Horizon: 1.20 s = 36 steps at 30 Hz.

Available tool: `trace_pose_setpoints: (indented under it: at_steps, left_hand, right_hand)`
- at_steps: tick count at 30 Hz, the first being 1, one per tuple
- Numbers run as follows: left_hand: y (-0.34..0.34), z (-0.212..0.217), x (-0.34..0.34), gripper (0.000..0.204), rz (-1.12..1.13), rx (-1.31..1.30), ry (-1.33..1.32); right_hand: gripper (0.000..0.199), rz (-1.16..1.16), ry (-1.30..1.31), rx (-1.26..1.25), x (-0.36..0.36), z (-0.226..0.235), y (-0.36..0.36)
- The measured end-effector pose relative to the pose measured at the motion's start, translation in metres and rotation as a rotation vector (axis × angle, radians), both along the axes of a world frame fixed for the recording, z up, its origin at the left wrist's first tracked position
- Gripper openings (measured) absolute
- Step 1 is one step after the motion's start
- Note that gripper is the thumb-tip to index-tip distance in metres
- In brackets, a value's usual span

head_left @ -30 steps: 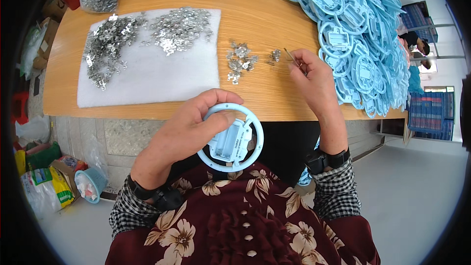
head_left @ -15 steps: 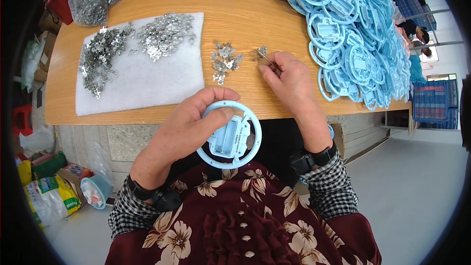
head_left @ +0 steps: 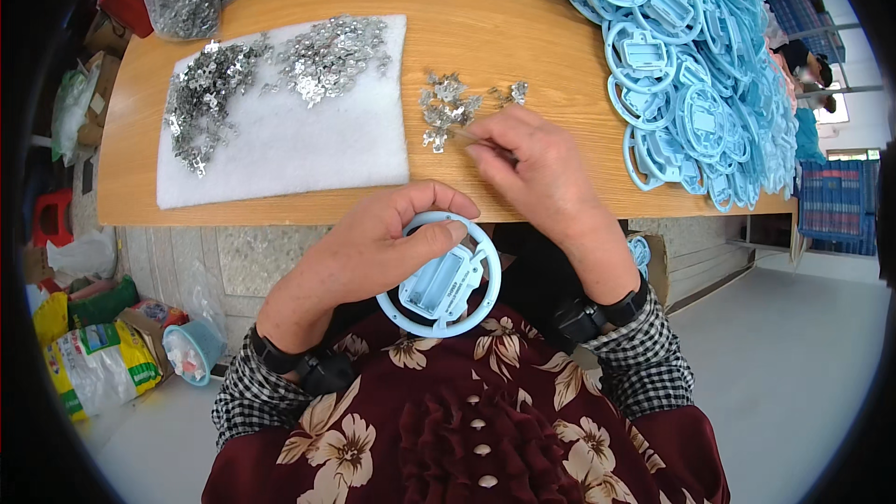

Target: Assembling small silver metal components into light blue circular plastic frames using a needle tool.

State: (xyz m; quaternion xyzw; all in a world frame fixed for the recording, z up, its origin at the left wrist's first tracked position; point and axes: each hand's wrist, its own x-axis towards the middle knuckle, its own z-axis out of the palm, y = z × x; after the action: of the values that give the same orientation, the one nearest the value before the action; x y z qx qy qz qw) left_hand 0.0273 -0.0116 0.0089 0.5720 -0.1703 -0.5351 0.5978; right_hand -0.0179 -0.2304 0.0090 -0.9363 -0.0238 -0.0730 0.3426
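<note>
My left hand (head_left: 387, 238) is closed on a light blue plastic ring-shaped part (head_left: 441, 287), thumb on top and fingers around its far edge. The part has a rectangular recess in its middle and is held off the table's near edge, above my lap. My right hand (head_left: 537, 163) pinches a slim metal tool, apparently tweezers (head_left: 478, 137), over the table. Its tip reaches the near side of a small heap of shiny metal pieces (head_left: 446, 107). A few more metal pieces (head_left: 516, 91) lie just beyond my right hand.
To the left, a white foam sheet (head_left: 308, 154) bears two larger piles of metal pieces (head_left: 331, 56). Clear bags of metal pieces (head_left: 182, 0) stand behind it. A tall heap of blue ring parts (head_left: 695, 84) covers the right of the wooden table (head_left: 495, 19).
My right hand has moved left with the tweezers, from the small cluster of metal pieces to the heap beside it. My left hand and the blue part have come slightly nearer to me.
</note>
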Motion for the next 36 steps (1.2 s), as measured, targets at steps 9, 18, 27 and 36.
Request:
trace_pose_setpoints:
  at_steps: [9,18,27,36]
  left_hand:
    - [0.006,-0.008,-0.001,0.027,0.088,-0.008,-0.071]
    - [0.004,-0.014,-0.002,0.031,0.141,-0.018,-0.058]
    - [-0.022,0.001,0.002,0.028,0.103,-0.006,-0.126]
    - [-0.043,-0.007,0.002,0.022,0.174,-0.088,-0.171]
  right_hand:
    - [0.014,0.091,-0.089,-0.050,0.010,-0.018,0.014]
    - [0.021,0.034,0.100,0.096,-0.003,-0.005,-0.009]
    - [0.012,0.087,0.165,0.453,-0.024,0.017,-0.019]
    - [0.012,0.013,0.240,0.572,-0.034,0.022,-0.028]
